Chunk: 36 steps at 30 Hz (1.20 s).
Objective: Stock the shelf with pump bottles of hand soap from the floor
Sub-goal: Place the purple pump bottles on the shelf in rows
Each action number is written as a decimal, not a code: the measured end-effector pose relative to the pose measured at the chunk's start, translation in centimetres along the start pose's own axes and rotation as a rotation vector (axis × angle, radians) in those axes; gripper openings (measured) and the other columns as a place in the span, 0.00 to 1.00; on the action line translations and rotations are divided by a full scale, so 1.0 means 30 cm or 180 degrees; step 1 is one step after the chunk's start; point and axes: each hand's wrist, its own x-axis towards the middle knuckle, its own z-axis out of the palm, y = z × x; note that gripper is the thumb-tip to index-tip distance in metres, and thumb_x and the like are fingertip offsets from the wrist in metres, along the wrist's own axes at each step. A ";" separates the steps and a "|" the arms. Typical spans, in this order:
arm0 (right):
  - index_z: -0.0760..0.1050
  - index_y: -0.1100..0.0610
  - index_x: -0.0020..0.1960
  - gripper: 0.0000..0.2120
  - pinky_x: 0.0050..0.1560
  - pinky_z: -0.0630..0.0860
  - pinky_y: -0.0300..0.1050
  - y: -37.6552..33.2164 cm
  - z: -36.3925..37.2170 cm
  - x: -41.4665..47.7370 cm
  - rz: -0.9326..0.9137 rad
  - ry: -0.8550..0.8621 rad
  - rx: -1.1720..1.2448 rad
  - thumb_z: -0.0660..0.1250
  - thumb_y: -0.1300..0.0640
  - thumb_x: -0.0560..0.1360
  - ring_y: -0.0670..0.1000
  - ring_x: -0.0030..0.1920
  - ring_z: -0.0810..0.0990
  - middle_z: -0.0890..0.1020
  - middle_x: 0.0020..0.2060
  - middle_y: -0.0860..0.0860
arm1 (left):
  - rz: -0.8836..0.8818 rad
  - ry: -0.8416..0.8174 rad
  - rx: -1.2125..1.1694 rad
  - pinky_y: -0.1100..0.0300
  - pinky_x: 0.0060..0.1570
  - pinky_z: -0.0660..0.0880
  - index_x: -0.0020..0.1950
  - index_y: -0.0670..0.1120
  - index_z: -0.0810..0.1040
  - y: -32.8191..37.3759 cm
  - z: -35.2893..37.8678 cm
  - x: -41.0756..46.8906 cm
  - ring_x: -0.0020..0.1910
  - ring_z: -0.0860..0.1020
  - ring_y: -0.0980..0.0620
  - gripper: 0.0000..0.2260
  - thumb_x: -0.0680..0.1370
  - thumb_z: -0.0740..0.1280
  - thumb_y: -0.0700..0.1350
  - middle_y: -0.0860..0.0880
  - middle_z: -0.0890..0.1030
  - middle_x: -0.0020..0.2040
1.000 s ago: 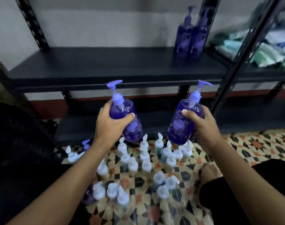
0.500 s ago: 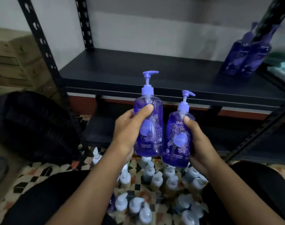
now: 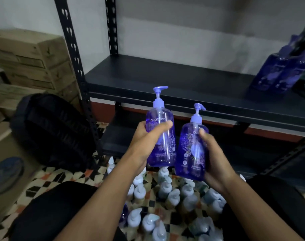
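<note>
My left hand (image 3: 144, 136) grips 1 purple bottle (image 3: 165, 148), my right hand (image 3: 216, 153) a 2nd bottle (image 3: 190, 150), both now upright, side by side (a second ago they leaned apart), above the floor bottles (image 3: 165, 188), nearing the shelf (image 3: 165, 79); placing comes next, I judge.

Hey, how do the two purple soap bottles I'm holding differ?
The left-hand bottle is held higher than the right-hand bottle. The left-hand bottle stands about upright; the right-hand bottle tips its top slightly right. The thumb of the left hand lies below the brand name; that of the right hand covers part of it. Both are purple pump bottles, not yet on the shelf.
</note>
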 end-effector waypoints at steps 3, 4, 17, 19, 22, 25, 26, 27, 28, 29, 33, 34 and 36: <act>0.76 0.63 0.65 0.38 0.64 0.74 0.69 -0.045 -0.056 -0.085 -0.0089 -0.0018 -0.0299 0.82 0.46 0.61 0.67 0.60 0.79 0.82 0.59 0.63 | 0.0216 -0.0129 0.0355 0.49 0.44 0.83 0.60 0.48 0.74 -0.051 0.048 -0.019 0.45 0.86 0.48 0.28 0.64 0.83 0.39 0.45 0.85 0.51; 0.76 0.62 0.64 0.40 0.62 0.75 0.70 -0.064 -0.078 -0.115 -0.0168 0.0050 -0.0362 0.84 0.47 0.58 0.67 0.57 0.80 0.82 0.57 0.63 | 0.0268 -0.0212 0.0444 0.50 0.44 0.82 0.60 0.49 0.76 -0.065 0.066 -0.023 0.45 0.86 0.49 0.29 0.63 0.83 0.40 0.46 0.85 0.50; 0.76 0.54 0.60 0.20 0.42 0.81 0.52 -0.340 -0.406 -0.364 -0.0849 0.0954 0.0046 0.73 0.51 0.70 0.52 0.41 0.84 0.84 0.44 0.53 | 0.0217 -0.0595 0.0397 0.49 0.47 0.81 0.57 0.47 0.80 -0.130 0.520 -0.064 0.42 0.83 0.48 0.13 0.74 0.75 0.45 0.46 0.85 0.45; 0.74 0.55 0.60 0.20 0.41 0.81 0.52 -0.369 -0.441 -0.378 -0.0909 0.1065 0.0042 0.75 0.52 0.70 0.53 0.41 0.84 0.84 0.43 0.53 | 0.0324 -0.0659 0.0445 0.49 0.47 0.81 0.57 0.46 0.79 -0.110 0.582 -0.045 0.43 0.83 0.48 0.18 0.70 0.79 0.46 0.45 0.84 0.46; 0.75 0.56 0.60 0.32 0.42 0.82 0.52 -0.416 -0.492 -0.387 -0.0977 0.1214 -0.0309 0.83 0.51 0.61 0.54 0.43 0.86 0.85 0.46 0.55 | 0.0606 -0.0851 0.0657 0.53 0.45 0.81 0.55 0.46 0.79 -0.077 0.673 -0.004 0.41 0.82 0.51 0.30 0.57 0.82 0.52 0.48 0.84 0.45; 0.77 0.57 0.58 0.31 0.45 0.83 0.55 -0.475 -0.544 -0.374 -0.1105 0.1346 -0.0649 0.82 0.51 0.59 0.55 0.43 0.85 0.85 0.46 0.56 | 0.0721 -0.0926 0.0917 0.56 0.43 0.80 0.56 0.44 0.79 -0.051 0.755 0.044 0.40 0.83 0.51 0.30 0.58 0.82 0.51 0.48 0.85 0.44; 0.77 0.56 0.57 0.29 0.48 0.83 0.57 -0.499 -0.559 -0.367 -0.1181 0.1394 -0.0723 0.82 0.51 0.60 0.56 0.44 0.86 0.85 0.46 0.56 | 0.0744 -0.0931 0.0964 0.56 0.43 0.80 0.56 0.44 0.80 -0.042 0.783 0.060 0.41 0.84 0.51 0.28 0.59 0.81 0.50 0.47 0.86 0.44; 0.77 0.55 0.57 0.28 0.50 0.83 0.58 -0.525 -0.573 -0.356 -0.1279 0.1436 -0.0780 0.82 0.52 0.61 0.56 0.46 0.86 0.86 0.47 0.56 | 0.0775 -0.0944 0.1003 0.55 0.43 0.80 0.56 0.44 0.80 -0.034 0.810 0.078 0.41 0.84 0.50 0.27 0.60 0.81 0.50 0.46 0.86 0.45; 0.78 0.54 0.57 0.25 0.51 0.83 0.58 -0.554 -0.586 -0.343 -0.1393 0.1470 -0.0818 0.83 0.54 0.63 0.57 0.47 0.86 0.86 0.47 0.56 | 0.0825 -0.0965 0.1030 0.54 0.45 0.81 0.56 0.45 0.80 -0.024 0.840 0.098 0.42 0.85 0.49 0.27 0.60 0.81 0.51 0.45 0.86 0.46; 0.78 0.53 0.56 0.23 0.50 0.83 0.57 -0.586 -0.598 -0.327 -0.1513 0.1502 -0.0851 0.82 0.56 0.65 0.57 0.47 0.86 0.86 0.48 0.55 | 0.0894 -0.0991 0.1043 0.52 0.47 0.82 0.56 0.46 0.80 -0.012 0.870 0.117 0.43 0.85 0.49 0.27 0.60 0.80 0.51 0.46 0.86 0.47; 0.78 0.51 0.56 0.19 0.48 0.82 0.50 -0.733 -0.642 -0.234 -0.1961 0.1606 -0.1013 0.80 0.56 0.68 0.52 0.47 0.86 0.87 0.48 0.52 | 0.1243 -0.1087 0.1024 0.55 0.48 0.81 0.56 0.49 0.78 0.050 0.993 0.208 0.44 0.84 0.52 0.25 0.62 0.80 0.50 0.49 0.86 0.47; 0.78 0.50 0.57 0.19 0.49 0.82 0.50 -0.771 -0.652 -0.208 -0.2057 0.1633 -0.1080 0.80 0.56 0.69 0.51 0.48 0.86 0.87 0.49 0.51 | 0.1315 -0.1092 0.1015 0.55 0.48 0.81 0.56 0.49 0.78 0.066 1.021 0.235 0.45 0.85 0.52 0.25 0.62 0.80 0.50 0.49 0.86 0.48; 0.78 0.49 0.58 0.20 0.51 0.82 0.48 -0.839 -0.677 -0.154 -0.2193 0.1644 -0.1294 0.79 0.54 0.70 0.49 0.49 0.86 0.86 0.50 0.49 | 0.1414 -0.1100 0.1005 0.54 0.49 0.81 0.57 0.50 0.78 0.096 1.074 0.288 0.46 0.85 0.52 0.26 0.62 0.80 0.51 0.50 0.86 0.49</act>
